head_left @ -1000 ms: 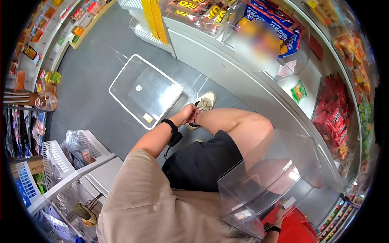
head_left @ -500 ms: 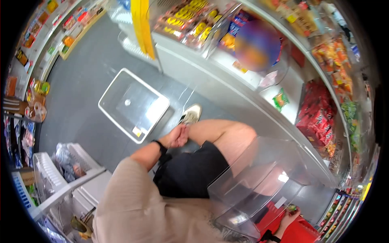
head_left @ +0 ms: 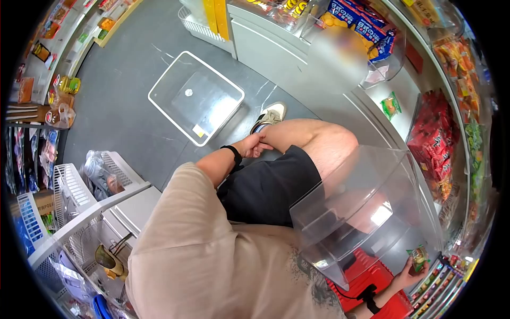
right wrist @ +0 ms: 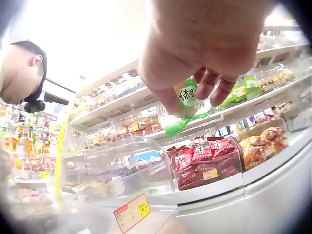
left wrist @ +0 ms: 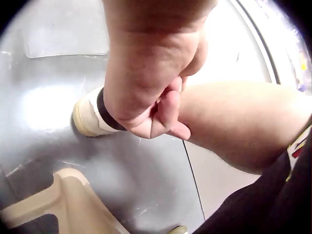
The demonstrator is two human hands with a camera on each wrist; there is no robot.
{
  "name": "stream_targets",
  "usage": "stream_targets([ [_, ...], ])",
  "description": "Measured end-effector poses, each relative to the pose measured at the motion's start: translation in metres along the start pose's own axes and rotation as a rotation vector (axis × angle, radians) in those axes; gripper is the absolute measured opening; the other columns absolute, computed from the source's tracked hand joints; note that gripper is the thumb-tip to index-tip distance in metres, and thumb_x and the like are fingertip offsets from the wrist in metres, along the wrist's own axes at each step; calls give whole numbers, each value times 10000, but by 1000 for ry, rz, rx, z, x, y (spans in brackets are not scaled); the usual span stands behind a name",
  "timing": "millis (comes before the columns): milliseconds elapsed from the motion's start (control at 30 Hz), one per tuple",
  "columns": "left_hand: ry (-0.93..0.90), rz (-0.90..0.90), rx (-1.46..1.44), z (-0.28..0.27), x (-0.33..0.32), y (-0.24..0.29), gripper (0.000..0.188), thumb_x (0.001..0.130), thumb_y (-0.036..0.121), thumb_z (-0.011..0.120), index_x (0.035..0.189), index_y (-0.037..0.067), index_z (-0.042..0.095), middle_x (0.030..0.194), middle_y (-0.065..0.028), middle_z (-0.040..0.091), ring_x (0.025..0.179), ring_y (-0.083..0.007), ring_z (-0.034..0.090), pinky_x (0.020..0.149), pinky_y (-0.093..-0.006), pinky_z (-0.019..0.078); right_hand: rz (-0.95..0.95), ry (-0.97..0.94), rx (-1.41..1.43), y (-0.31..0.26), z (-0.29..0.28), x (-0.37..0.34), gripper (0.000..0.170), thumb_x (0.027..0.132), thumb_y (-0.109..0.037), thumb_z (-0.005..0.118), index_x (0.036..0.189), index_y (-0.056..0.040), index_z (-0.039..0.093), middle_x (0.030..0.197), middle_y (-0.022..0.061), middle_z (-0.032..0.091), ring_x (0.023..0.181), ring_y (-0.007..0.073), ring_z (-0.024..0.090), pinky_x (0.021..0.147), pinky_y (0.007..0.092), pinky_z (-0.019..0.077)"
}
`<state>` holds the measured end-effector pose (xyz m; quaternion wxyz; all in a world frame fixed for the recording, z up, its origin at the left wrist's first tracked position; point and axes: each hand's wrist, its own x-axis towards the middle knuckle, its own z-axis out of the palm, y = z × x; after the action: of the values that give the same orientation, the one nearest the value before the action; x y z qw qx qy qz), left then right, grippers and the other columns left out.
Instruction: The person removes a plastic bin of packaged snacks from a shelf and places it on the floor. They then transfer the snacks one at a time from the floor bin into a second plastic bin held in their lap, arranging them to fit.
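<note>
My right hand [head_left: 411, 275] pinches a small green and clear snack packet [head_left: 418, 257], raised beyond the red basket [head_left: 366, 266]. Up close in the right wrist view, the packet [right wrist: 187, 97] hangs between thumb and fingers, green Chinese characters on its front. My left hand [head_left: 254, 145] lies against the lower leg near the ankle, fingers loosely bent and nothing in them; the left wrist view shows it beside the shin [left wrist: 229, 114]. A clear plastic bin [head_left: 350, 212] sits tilted over my other leg, bearing a price label [right wrist: 131, 213].
Another clear bin [head_left: 196, 98] with a white rim stands on the grey floor. On the shelf to the right lie a similar green packet [head_left: 390, 105] and red snack bags [head_left: 435, 138]. White perforated baskets [head_left: 71, 186] stand at left. A beige plastic piece [left wrist: 73, 195] appears below my left hand.
My right hand has come up out of the red basket and moved outward to the right, carrying the green packet. The left hand stays by the ankle, its fingers a little looser.
</note>
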<state>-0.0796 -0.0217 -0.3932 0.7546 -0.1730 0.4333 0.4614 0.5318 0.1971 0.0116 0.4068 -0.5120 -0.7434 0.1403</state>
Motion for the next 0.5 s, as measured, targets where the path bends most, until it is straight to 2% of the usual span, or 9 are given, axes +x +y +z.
stream_targets([
  [67,-64,-45,-55,-4,0,-4,587,1026,526,377,1172,1,595,702,-9,546,448,-88,275,444,-243,295,-16,-26,-15,0,7,-3,554,900,26,716,1373,-27,431,1366,137,495,1203,217,523,1012,341,475],
  [167,-56,48,-126,5,-10,-12,628,1015,540,415,1218,-27,590,659,16,465,479,-89,321,469,-238,315,-7,-46,65,4,20,-4,548,901,31,713,1367,-26,431,1373,141,497,1216,221,521,1020,342,470],
  [200,-82,26,-154,0,-7,-15,482,1012,487,467,1242,72,550,732,-24,533,509,-88,363,479,-243,339,5,-41,64,6,21,-3,547,900,31,714,1366,-26,433,1381,143,495,1219,222,520,1023,342,469],
  [300,124,125,-163,-8,8,-16,340,1003,440,515,1233,193,479,847,-74,587,514,-86,381,481,-250,369,1,-30,48,8,19,1,547,896,31,718,1361,-27,437,1404,150,489,1223,227,521,1030,343,466],
  [333,127,107,-114,-12,9,-13,291,991,426,540,1194,250,427,940,-108,608,514,-84,387,481,-255,388,-24,-32,37,3,19,3,548,895,31,721,1360,-26,438,1412,151,486,1222,228,522,1031,342,465],
  [467,148,115,-91,-10,14,-7,359,982,476,532,1166,170,504,813,-76,580,494,-88,375,477,-246,375,-49,-25,5,-4,8,5,548,894,29,721,1361,-30,439,1438,156,476,1237,231,515,1038,347,464],
  [500,111,65,-124,-9,12,-4,393,984,490,520,1130,125,534,759,-57,549,490,-89,374,476,-244,368,-38,-18,23,-7,9,4,548,895,28,721,1361,-31,439,1436,156,476,1242,231,511,1040,348,463],
])
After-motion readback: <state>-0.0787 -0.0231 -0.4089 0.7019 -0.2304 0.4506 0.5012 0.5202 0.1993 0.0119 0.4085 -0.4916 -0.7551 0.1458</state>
